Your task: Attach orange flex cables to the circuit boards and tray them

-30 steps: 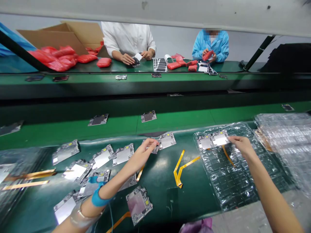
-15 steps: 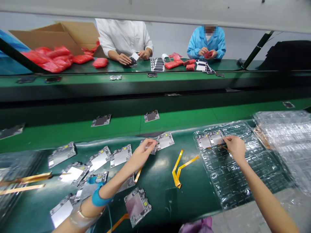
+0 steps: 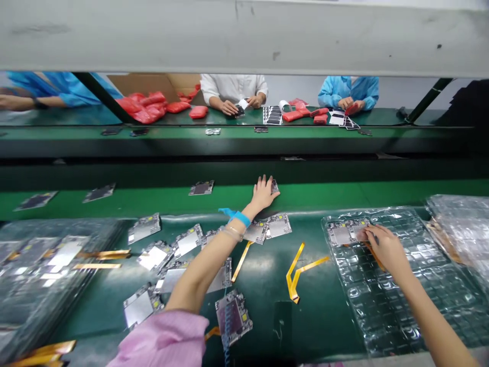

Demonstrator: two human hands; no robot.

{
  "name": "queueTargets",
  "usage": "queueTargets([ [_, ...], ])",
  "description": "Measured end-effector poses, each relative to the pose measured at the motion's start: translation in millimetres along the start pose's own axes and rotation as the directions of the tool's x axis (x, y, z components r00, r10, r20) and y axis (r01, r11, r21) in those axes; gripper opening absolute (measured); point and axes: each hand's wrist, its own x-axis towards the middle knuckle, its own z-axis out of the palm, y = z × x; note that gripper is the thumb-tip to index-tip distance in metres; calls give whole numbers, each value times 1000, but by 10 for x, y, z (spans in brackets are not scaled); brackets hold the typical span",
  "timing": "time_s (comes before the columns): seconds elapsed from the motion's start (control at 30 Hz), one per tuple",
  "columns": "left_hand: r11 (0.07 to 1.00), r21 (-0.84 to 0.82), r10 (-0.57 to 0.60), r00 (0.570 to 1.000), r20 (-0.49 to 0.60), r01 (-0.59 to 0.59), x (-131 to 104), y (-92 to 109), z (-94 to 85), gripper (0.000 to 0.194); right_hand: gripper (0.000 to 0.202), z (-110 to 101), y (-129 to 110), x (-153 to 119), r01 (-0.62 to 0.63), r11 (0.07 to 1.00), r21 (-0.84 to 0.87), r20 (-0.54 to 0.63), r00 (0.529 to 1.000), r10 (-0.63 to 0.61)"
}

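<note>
My left hand point(image 3: 263, 194) reaches out over the green belt, fingers stretched, its palm over a circuit board point(image 3: 275, 187) that it partly hides. A blue strap point(image 3: 240, 218) circles that wrist. Below the forearm lie several circuit boards with silver plates, including a bright board point(image 3: 278, 226). At the clear plastic tray point(image 3: 401, 285), my right hand point(image 3: 385, 250) has its fingers closed at the right edge of a circuit board point(image 3: 346, 232) in the top left pockets. An orange flex cable point(image 3: 376, 256) shows under this hand.
Loose yellow flex cables point(image 3: 293, 280) lie on the dark green mat point(image 3: 313, 316). Stacked clear trays point(image 3: 23, 300) stand at left, more trays point(image 3: 466, 224) at right. Across the line, co-workers handle parts beside red bags point(image 3: 148, 107). A grey beam point(image 3: 244, 41) crosses above.
My left hand has moved forward from the boards on the mat to a board on the belt. My right hand stays at the tray. The view has shifted left and up.
</note>
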Motion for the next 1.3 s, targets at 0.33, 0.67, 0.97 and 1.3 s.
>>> queueTargets([
  [0.33, 996, -76, -45, 998, 42, 48, -250, 424, -446, 26, 23, -854, -1010, -270, -126, 980, 155, -380, 908, 177],
  [0.67, 895, -400, 18, 878, 478, 199, -2529, 775, -719, 32, 8, -480, -2699, -908, -106, 751, 652, 128, 991, 30],
  [0.97, 915, -350, -11, 882, 471, 199, -2744, 614, -593, 25, 8, -313, -2836, -1114, -202, 699, 686, 207, 975, 79],
  [1.3, 913, -346, -19, 870, 493, 216, -2855, 545, -539, 24, 8, -253, -2906, -1199, -338, 631, 698, 284, 940, 189],
])
